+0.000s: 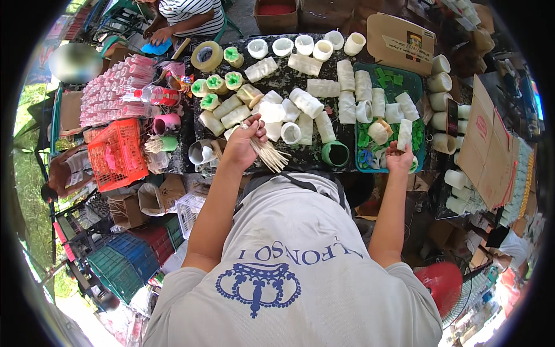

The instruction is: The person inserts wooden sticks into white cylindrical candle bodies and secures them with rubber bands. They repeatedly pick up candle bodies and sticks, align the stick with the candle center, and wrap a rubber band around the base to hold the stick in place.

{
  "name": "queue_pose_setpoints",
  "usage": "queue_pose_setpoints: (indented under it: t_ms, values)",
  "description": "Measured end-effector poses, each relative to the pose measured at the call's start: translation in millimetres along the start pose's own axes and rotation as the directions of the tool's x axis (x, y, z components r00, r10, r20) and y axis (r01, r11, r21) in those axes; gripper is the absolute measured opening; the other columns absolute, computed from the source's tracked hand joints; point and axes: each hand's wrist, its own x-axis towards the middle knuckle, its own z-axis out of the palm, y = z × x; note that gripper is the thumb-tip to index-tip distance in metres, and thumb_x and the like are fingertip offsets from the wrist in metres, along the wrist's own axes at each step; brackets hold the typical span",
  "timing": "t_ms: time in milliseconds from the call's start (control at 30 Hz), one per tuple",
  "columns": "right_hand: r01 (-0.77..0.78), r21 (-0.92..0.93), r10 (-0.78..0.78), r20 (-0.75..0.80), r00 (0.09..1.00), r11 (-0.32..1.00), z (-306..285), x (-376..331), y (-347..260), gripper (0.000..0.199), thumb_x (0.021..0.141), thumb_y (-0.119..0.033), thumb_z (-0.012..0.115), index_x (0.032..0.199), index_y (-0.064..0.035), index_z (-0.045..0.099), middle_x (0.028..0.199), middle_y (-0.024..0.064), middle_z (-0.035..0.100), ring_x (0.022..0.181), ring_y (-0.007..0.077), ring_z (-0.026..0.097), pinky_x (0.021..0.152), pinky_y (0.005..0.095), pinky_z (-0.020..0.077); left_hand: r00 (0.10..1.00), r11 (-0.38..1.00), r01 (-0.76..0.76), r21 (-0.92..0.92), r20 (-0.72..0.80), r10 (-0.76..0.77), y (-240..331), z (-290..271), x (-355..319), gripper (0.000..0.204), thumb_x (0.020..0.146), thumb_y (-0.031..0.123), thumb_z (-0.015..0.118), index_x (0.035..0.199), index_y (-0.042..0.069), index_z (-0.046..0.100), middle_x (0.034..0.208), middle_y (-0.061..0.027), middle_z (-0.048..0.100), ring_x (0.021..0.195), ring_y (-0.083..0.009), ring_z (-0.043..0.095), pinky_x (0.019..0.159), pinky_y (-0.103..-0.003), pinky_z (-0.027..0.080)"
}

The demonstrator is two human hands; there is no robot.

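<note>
My left hand (244, 140) is closed around a bundle of pale candle wicks (270, 156), whose loose ends fan out toward my shirt. At the right, my right hand (399, 157) grips a white candle (404, 134) by its lower end, above the front right of a teal tray (417, 155). That tray holds green chunks (365, 136), a rounded cream lump (380, 132) and more white candles (395, 113). Several white cylinders (306, 102) lie on the dark tabletop (309, 151) between my hands. Close to the table's front edge is a green cup (335, 154).
Green-topped moulds (217, 84) and a tape roll (207, 56) stand at the back left. Pink-wrapped rolls (118, 87), a bottle (157, 95) and an orange basket (117, 155) are farther left. Cardboard (490, 141) stands right. Behind the table sits a person in stripes (191, 16).
</note>
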Motion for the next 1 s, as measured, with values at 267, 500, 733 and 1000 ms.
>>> queue_pose_setpoints:
  t_ms: [267, 500, 733, 1000]
  values:
    - [-0.076, -0.428, 0.036, -0.1, 0.994, 0.901, -0.8, -1.5, 22.0, 0.06, 0.103, -0.045, 0.063, 0.141, -0.0013, 0.047, 0.131, 0.0165, 0.059, 0.106, 0.029, 0.065, 0.093, 0.0464, 0.0513, 0.991, 0.993, -0.02, 0.113, -0.129, 0.035, -3.2, 21.0, 4.8, 0.025, 0.107, 0.003, 0.058, 0.132, 0.0, 0.054, 0.105, -0.0063, 0.056, 0.082, -0.0154, 0.056, 0.076, -0.032, 0.053]
    - [0.778, -0.562, -0.51, 0.599, 0.618, 0.283, 86.6, -130.4, 100.4, 0.057, 0.1, -0.029, 0.074, 0.145, 0.0016, 0.055, 0.13, 0.0179, 0.065, 0.105, 0.0335, 0.065, 0.1, 0.0412, 0.0506, 0.969, 0.927, -0.082, 0.367, -0.188, 0.161, -15.7, 32.0, 7.7, 0.024, 0.107, -0.001, 0.056, 0.131, 0.0, 0.055, 0.11, -0.0069, 0.058, 0.08, -0.0123, 0.057, 0.074, -0.03, 0.053]
    - [0.966, -0.151, -0.146, 0.972, 0.183, 0.208, 182.5, -240.8, 176.2, 0.027, 0.102, -0.026, 0.075, 0.108, 0.0009, 0.076, 0.105, 0.0111, 0.075, 0.103, 0.0213, 0.068, 0.089, 0.0358, 0.052, 0.957, 0.89, -0.073, 0.451, -0.218, 0.189, -32.8, 74.9, 18.8, 0.03, 0.11, 0.003, 0.049, 0.139, -0.004, 0.054, 0.112, -0.0086, 0.063, 0.082, -0.0118, 0.059, 0.075, -0.03, 0.054]
    - [-0.02, -0.422, 0.312, 0.637, 0.705, 0.906, 205.0, -208.3, 152.7, 0.017, 0.112, -0.02, 0.059, 0.122, -0.0079, 0.066, 0.082, 0.0016, 0.068, 0.075, 0.0173, 0.069, 0.074, 0.0368, 0.0596, 0.989, 0.706, 0.068, 0.705, -0.139, 0.044, -13.3, 2.3, -19.1, 0.03, 0.118, 0.024, 0.041, 0.134, 0.004, 0.057, 0.086, -0.001, 0.065, 0.064, -0.0087, 0.059, 0.062, -0.025, 0.055]
